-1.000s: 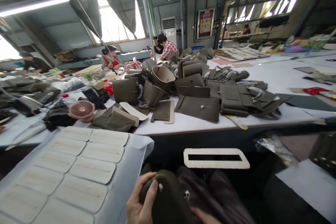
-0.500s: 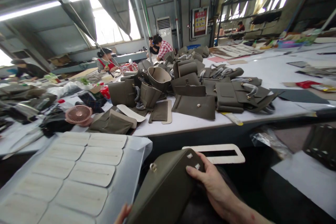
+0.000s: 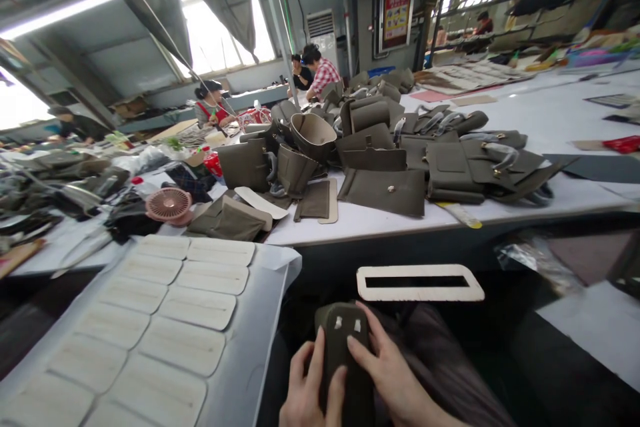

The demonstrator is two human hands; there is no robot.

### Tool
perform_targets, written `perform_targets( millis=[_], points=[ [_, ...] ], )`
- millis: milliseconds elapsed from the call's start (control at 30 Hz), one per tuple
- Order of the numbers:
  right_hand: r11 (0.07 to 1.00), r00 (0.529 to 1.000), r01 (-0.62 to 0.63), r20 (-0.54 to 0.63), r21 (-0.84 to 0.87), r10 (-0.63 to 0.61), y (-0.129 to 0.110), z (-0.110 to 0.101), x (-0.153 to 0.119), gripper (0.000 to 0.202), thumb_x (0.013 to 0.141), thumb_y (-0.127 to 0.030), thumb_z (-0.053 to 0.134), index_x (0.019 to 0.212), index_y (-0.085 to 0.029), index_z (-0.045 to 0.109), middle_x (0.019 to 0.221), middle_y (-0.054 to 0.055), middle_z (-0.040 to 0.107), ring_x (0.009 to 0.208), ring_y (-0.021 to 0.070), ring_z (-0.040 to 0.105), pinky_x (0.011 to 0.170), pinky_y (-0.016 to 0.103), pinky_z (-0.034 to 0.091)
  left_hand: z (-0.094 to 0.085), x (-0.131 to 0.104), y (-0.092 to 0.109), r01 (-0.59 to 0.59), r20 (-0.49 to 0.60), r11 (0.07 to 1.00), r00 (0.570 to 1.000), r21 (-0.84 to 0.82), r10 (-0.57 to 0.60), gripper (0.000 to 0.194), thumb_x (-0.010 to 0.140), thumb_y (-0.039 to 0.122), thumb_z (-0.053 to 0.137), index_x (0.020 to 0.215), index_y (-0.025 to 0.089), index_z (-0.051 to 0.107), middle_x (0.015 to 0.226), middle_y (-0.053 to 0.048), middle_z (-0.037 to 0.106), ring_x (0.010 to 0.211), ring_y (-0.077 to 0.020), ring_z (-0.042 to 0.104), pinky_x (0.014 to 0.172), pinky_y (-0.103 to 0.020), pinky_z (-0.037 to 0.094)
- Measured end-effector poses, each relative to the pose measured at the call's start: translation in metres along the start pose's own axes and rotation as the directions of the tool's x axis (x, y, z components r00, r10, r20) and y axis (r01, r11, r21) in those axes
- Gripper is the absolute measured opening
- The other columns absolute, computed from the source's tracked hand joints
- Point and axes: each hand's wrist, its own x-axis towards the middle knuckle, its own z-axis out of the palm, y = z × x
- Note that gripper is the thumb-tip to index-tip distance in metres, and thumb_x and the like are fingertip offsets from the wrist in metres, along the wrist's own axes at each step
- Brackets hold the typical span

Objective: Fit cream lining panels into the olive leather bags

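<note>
An olive-grey leather bag piece (image 3: 345, 353) is held upright at the bottom centre, its narrow rounded end facing me. Two small whitish metal tabs show near its top. My left hand (image 3: 313, 383) grips its left side, thumb lying on the face. From the right, my right hand (image 3: 383, 363) clasps the other side, with the thumb just below the tabs. The lower part of the bag runs out of view. Beyond it lies a flat white frame (image 3: 420, 295) with a long slot.
At the left, a board (image 3: 260, 320) carries rows of pale rounded panels (image 3: 177, 345). A long table (image 3: 300, 233) holds many olive bags (image 3: 395, 193) and a pink fan (image 3: 169, 205). Several people work farther back. A white sheet (image 3: 590, 333) lies at the right.
The bag has turned from a slanted side view to its narrow end facing me. My left hand has come up onto its left side. The camera view has shifted slightly left.
</note>
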Motion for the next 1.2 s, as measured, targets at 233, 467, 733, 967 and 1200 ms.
perform_targets(
  millis=[233, 467, 733, 967, 1200],
  points=[
    [0.976, 0.995, 0.095, 0.004, -0.197, -0.096, 0.011, 0.003, 0.001, 0.062, 0.077, -0.070, 0.068, 0.107, -0.015, 0.069, 0.104, 0.013, 0.075, 0.098, 0.0310, 0.070, 0.092, 0.041, 0.054, 0.007, 0.010, 0.005, -0.080, -0.125, 0.990, 0.990, -0.118, 0.065, 0.036, 0.093, 0.037, 0.063, 0.125, 0.022, 0.069, 0.109, -0.004, 0.071, 0.094, -0.0145, 0.070, 0.078, -0.019, 0.052],
    [0.879, 0.977, 0.208, 0.038, -0.428, -0.212, -0.008, 0.021, -0.001, 0.037, 0.092, -0.050, 0.058, 0.105, -0.017, 0.071, 0.102, 0.010, 0.076, 0.085, 0.0246, 0.068, 0.078, 0.033, 0.052, -0.001, 0.021, 0.013, 0.099, -0.169, 0.952, 0.974, -0.289, -0.153, 0.027, 0.091, 0.044, 0.064, 0.101, 0.023, 0.078, 0.085, 0.000, 0.072, 0.076, -0.0143, 0.067, 0.071, -0.024, 0.046],
    [0.732, 0.956, 0.282, 0.117, -0.621, -0.268, -0.051, 0.028, -0.010, 0.046, 0.096, -0.046, 0.052, 0.135, -0.023, 0.061, 0.118, 0.009, 0.074, 0.105, 0.0289, 0.068, 0.092, 0.035, 0.049, 0.000, 0.039, 0.029, 0.114, -0.307, 0.902, 0.916, -0.416, -0.257, 0.040, 0.086, 0.055, 0.066, 0.101, 0.019, 0.077, 0.104, -0.003, 0.068, 0.097, -0.0175, 0.062, 0.088, -0.025, 0.044],
    [0.715, 0.939, 0.327, 0.123, -0.618, -0.322, -0.057, 0.025, -0.010, 0.047, 0.102, -0.053, 0.036, 0.111, -0.021, 0.069, 0.088, 0.005, 0.074, 0.075, 0.0203, 0.066, 0.069, 0.029, 0.048, -0.012, 0.038, 0.043, 0.149, -0.180, 0.850, 0.945, -0.506, -0.273, 0.031, 0.085, 0.051, 0.068, 0.089, 0.022, 0.079, 0.088, -0.001, 0.064, 0.082, -0.0146, 0.059, 0.076, -0.025, 0.042],
    [0.662, 0.935, 0.318, 0.111, -0.679, -0.336, -0.034, 0.026, -0.009, 0.053, 0.096, -0.060, 0.042, 0.103, -0.015, 0.069, 0.089, 0.009, 0.072, 0.079, 0.0237, 0.065, 0.070, 0.031, 0.048, -0.021, 0.032, 0.044, 0.263, 0.029, 0.742, 0.949, -0.617, -0.313, 0.034, 0.095, 0.048, 0.057, 0.099, 0.018, 0.074, 0.093, -0.004, 0.061, 0.084, -0.0148, 0.060, 0.074, -0.025, 0.047]
  ],
)
